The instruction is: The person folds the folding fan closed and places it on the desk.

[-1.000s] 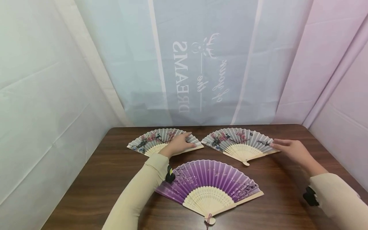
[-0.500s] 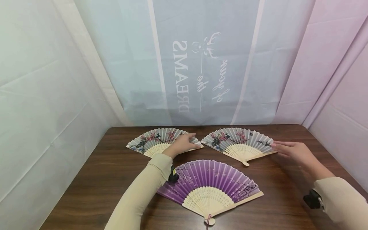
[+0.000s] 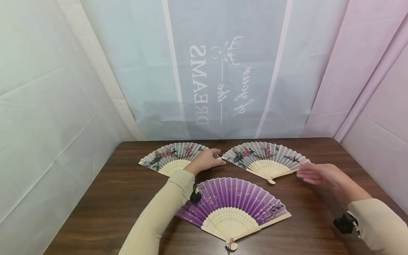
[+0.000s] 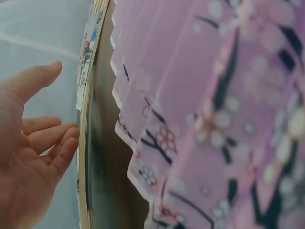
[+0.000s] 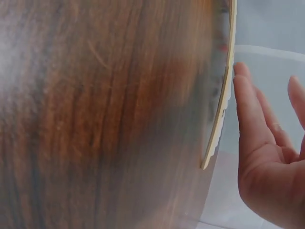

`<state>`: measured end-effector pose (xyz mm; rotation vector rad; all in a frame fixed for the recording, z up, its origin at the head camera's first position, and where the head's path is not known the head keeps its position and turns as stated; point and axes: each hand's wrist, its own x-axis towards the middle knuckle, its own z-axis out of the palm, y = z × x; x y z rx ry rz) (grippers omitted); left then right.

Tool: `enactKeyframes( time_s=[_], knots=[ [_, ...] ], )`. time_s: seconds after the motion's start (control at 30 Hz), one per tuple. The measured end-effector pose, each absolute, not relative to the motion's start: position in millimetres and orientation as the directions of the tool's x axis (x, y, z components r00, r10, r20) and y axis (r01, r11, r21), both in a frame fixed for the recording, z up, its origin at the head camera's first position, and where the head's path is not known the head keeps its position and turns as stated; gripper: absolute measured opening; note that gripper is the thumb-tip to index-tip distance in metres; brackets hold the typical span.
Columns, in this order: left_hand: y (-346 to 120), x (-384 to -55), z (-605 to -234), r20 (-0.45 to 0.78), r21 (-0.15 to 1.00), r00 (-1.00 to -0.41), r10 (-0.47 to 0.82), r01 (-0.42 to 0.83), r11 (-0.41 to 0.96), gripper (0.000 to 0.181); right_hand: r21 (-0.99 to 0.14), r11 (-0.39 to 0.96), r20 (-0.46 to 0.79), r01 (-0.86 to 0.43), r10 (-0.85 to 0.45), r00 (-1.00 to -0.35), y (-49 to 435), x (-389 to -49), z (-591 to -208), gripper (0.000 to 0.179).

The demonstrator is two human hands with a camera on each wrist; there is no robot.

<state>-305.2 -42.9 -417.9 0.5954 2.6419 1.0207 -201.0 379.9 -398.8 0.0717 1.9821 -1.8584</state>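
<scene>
Two pale grey folding fans with pink blossom prints lie spread side by side at the table's back. Over the right part of the left grey fan (image 3: 173, 165) is my left hand (image 3: 205, 161), fingertips near the gap between both fans. The left wrist view shows that hand (image 4: 28, 157) with its thumb extended and fingers loosely bent, tips at a fan's edge. My right hand (image 3: 322, 175) has straight fingers at the right end of the right grey fan (image 3: 269, 165). A purple fan (image 3: 236, 196) lies spread in front, its left part behind my left sleeve.
The brown wooden table (image 3: 105, 202) meets a pale blue curtain (image 3: 255, 88) at the back, with white lettering on it. Pale cloth walls (image 3: 47, 106) stand at both sides. A reddish cord (image 3: 230, 244) hangs from the purple fan's pivot.
My left hand has shifted right across the left grey fan. My right hand has dropped slightly toward me, its fingers now lower at the right fan's end. The fans lie almost as before.
</scene>
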Motion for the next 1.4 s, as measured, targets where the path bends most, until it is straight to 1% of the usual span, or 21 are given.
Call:
enactKeyframes(
  time_s=[0.13, 0.27, 0.3, 0.37, 0.47, 0.53, 0.7, 0.97, 1.03, 1.2, 1.33, 1.4],
  knots=[
    [-39, -306, -418, -0.086, 0.714, -0.881, 0.464, 0.27, 0.646, 0.067, -0.915, 0.093, -0.402, 0.392, -0.273, -0.874, 379, -202, -404, 0.024],
    [-37, -309, -418, -0.072, 0.714, -0.879, 0.47, 0.284, 0.64, 0.066, -0.894, 0.093, -0.447, 0.439, -0.259, -0.856, 375, -202, -408, 0.041],
    [-36, -309, -418, -0.068, 0.708, -0.879, 0.472, 0.291, 0.643, 0.066, -0.89, 0.087, -0.454, 0.448, -0.26, -0.852, 375, -202, -408, 0.042],
    [-35, -309, -418, -0.065, 0.7, -0.878, 0.474, 0.298, 0.648, 0.067, -0.883, 0.059, -0.464, 0.466, -0.27, -0.844, 373, -201, -410, 0.038],
    [-34, -309, -417, -0.062, 0.695, -0.876, 0.478, 0.306, 0.651, 0.066, -0.873, 0.006, -0.468, 0.488, -0.295, -0.833, 371, -201, -413, 0.026],
    [-33, -309, -417, -0.069, 0.695, -0.875, 0.479, 0.302, 0.652, 0.067, -0.866, -0.021, -0.47, 0.5, -0.31, -0.826, 369, -201, -415, 0.023],
    [-32, -309, -417, -0.077, 0.689, -0.874, 0.48, 0.301, 0.659, 0.068, -0.838, -0.067, -0.496, 0.542, -0.321, -0.807, 363, -202, -417, 0.026],
    [-30, -311, -416, -0.074, 0.668, -0.87, 0.488, 0.32, 0.672, 0.066, -0.781, -0.148, -0.53, 0.607, -0.357, -0.769, 356, -207, -418, 0.037],
    [-30, -311, -416, -0.077, 0.664, -0.87, 0.487, 0.32, 0.676, 0.066, -0.766, -0.185, -0.525, 0.615, -0.372, -0.766, 354, -208, -418, 0.035],
    [-27, -311, -416, -0.084, 0.652, -0.872, 0.482, 0.318, 0.689, 0.066, -0.732, -0.311, -0.466, 0.606, -0.42, -0.779, 352, -210, -421, 0.024],
    [-26, -309, -415, -0.093, 0.654, -0.876, 0.474, 0.305, 0.692, 0.065, -0.711, -0.371, -0.428, 0.597, -0.445, -0.786, 351, -211, -423, 0.023],
    [-26, -309, -415, -0.095, 0.655, -0.877, 0.47, 0.301, 0.694, 0.064, -0.709, -0.376, -0.43, 0.596, -0.439, -0.789, 349, -211, -422, 0.022]
  ],
)
